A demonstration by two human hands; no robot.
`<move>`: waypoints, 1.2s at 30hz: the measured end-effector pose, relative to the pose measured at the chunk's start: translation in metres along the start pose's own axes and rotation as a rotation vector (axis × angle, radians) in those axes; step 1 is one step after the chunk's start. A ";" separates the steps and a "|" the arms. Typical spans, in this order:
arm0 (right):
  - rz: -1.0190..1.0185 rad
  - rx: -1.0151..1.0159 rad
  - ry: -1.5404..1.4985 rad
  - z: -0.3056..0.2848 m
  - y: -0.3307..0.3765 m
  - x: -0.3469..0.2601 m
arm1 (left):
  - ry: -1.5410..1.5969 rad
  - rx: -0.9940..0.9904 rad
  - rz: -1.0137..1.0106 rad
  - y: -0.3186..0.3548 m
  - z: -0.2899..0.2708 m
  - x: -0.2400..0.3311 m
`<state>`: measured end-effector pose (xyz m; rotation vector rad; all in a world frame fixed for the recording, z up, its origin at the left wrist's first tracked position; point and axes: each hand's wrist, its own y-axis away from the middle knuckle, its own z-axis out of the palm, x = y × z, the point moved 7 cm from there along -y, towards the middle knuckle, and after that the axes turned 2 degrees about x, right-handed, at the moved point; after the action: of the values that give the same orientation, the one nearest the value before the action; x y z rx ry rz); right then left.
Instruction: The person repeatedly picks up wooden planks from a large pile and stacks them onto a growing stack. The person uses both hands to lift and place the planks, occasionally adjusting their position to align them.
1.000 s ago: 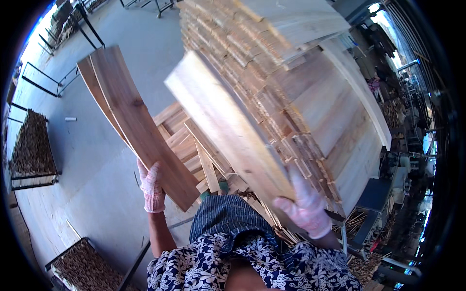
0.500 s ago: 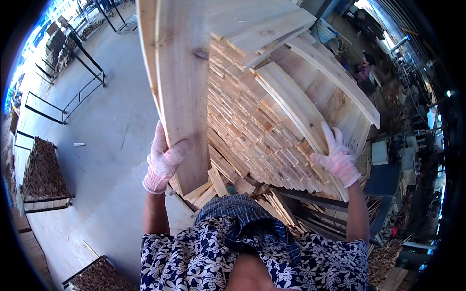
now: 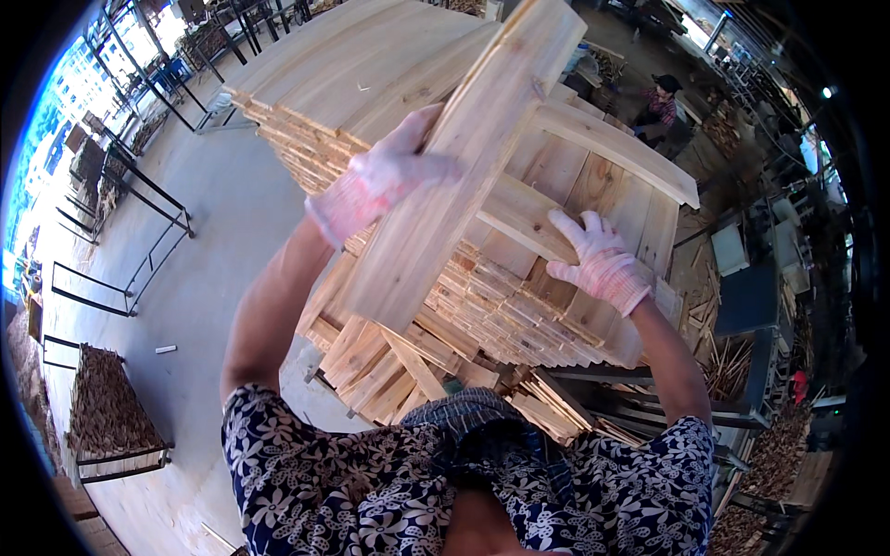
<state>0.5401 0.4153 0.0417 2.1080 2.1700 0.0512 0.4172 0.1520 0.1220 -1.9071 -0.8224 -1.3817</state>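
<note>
Stacking step, by the look of it: tall stack of pale planks (image 3: 556,306) directly under both hands. Left hand (image 3: 380,181) fingers clenched round a long board (image 3: 445,185), angled across the top. Right hand (image 3: 603,264) fingers spread flat on a top plank (image 3: 593,139), grasping nothing. Metal rack (image 3: 111,435) far left holds thin wood strips.

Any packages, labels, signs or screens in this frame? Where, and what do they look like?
None that can be made out.
Only bare wood is near the hands: the left hand grips a pale plank, and the right hand rests on the stacked boards.
</note>
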 end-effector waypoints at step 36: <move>0.191 0.426 -1.135 0.023 -0.313 -0.015 | -0.347 1.459 0.014 0.037 0.029 -0.126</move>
<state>0.2317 0.3891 -0.0134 1.7449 1.3232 -1.3203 0.4312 0.1378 -0.0107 -0.9129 -1.4046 -0.1368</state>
